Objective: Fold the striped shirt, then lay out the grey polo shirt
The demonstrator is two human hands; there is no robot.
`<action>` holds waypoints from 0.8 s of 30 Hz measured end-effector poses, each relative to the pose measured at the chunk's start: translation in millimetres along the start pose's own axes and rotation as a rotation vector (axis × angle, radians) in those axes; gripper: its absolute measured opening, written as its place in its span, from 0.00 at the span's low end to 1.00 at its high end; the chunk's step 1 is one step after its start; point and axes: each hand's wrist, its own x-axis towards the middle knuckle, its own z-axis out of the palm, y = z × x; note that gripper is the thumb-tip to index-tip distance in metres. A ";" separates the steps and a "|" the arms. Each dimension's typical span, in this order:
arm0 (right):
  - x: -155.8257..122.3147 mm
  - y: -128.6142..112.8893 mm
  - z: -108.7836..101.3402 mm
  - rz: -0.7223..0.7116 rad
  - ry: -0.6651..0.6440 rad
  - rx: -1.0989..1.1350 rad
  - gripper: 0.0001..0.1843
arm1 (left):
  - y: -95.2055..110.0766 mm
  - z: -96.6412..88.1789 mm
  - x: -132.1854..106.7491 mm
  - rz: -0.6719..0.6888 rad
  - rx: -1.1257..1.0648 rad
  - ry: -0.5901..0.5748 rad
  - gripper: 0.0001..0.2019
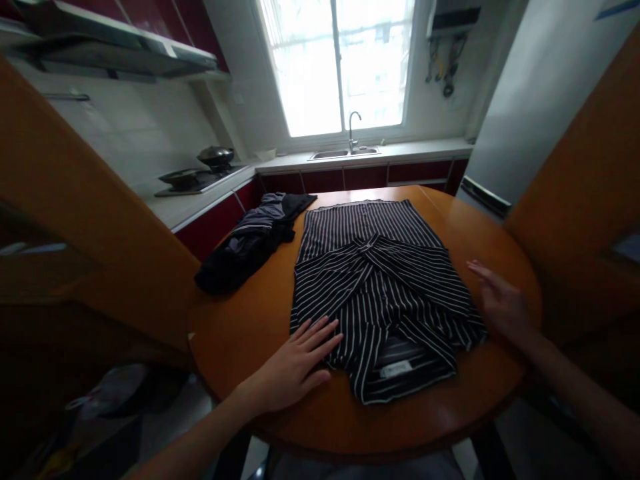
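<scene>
A black shirt with white stripes (380,287) lies spread on the round wooden table (240,347), its collar towards me and a white label showing inside the neck. Both sleeves are folded inward across the front, their cuffs meeting near the middle. My left hand (300,367) rests flat with fingers spread, its fingertips on the shirt's left shoulder edge. Just off the shirt's right side is my right hand (503,303), fingers stretched out and holding nothing; whether it touches the tabletop I cannot tell.
A heap of dark clothes (250,240) lies at the table's left edge. Beyond stand a stove with a wok (216,156), a counter with a sink (345,153) under the window, and a fridge (530,100) on the right. Wooden door frames flank the table.
</scene>
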 end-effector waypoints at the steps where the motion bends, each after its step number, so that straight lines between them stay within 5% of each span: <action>1: -1.9 -1.5 -3.5 0.030 0.046 -0.009 0.21 | 0.4 2.2 -2.8 0.007 0.025 0.022 0.34; 10: -29.3 -14.7 -28.2 0.195 0.247 -0.072 0.12 | -25.1 19.3 -13.0 0.093 0.095 0.403 0.21; 18: -59.5 -46.5 -21.1 -0.011 -0.144 -0.078 0.08 | -28.5 11.4 -18.1 0.133 0.163 0.441 0.16; 24: -67.9 -63.1 -30.8 -0.256 -0.398 -0.120 0.18 | -24.5 7.4 -27.4 0.057 0.134 0.419 0.19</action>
